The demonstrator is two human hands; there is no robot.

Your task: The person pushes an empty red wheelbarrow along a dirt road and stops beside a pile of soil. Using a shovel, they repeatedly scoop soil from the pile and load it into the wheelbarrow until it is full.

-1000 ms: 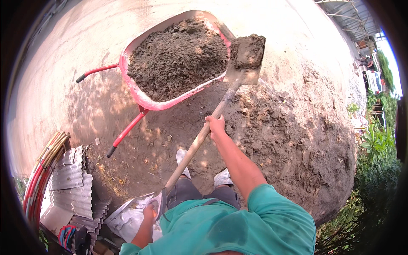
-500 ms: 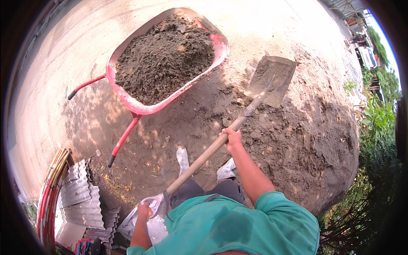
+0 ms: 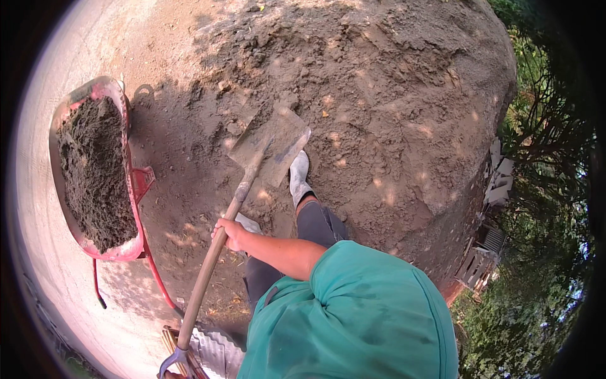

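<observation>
A shovel (image 3: 212, 262) with a wooden shaft slants across in front of me. Its broad, dusty blade (image 3: 278, 149) hangs over the soil beside my foot, with no heap of earth on it. My right hand (image 3: 228, 232) is wrapped round the lower shaft. At the bottom edge, my left hand (image 3: 169, 375) is at the shovel's end grip (image 3: 177, 359); only a small part of it shows, with fingers closed there. To the left stands a red wheelbarrow (image 3: 130, 249), heaped with dark soil (image 3: 95, 177).
A large mound of loose, brownish soil (image 3: 398, 126) spreads ahead and to the right. Corrugated sheets (image 3: 214, 350) lie at the lower left near the shovel grip. Broken boards (image 3: 476, 262) and green bushes (image 3: 536, 297) line the right side.
My body and view have turned right, toward the soil mound. The wheelbarrow now appears farther left. The shovel has swung with me, still in both hands, its blade now closer to my foot.
</observation>
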